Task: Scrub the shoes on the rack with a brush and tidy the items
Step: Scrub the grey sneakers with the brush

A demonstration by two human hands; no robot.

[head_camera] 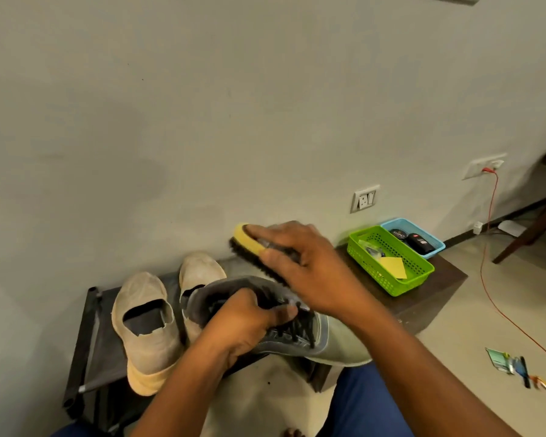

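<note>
Grey shoe (312,339) toe points right; brush (249,247) lies diagonally above it.

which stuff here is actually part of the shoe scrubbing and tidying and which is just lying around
Part of the job:
brush in the right hand
grey lace-up shoe held by the left hand
beige shoes on the rack
green basket, blue basket

Just lying about:
red cable
wall socket
small items on the floor
</note>
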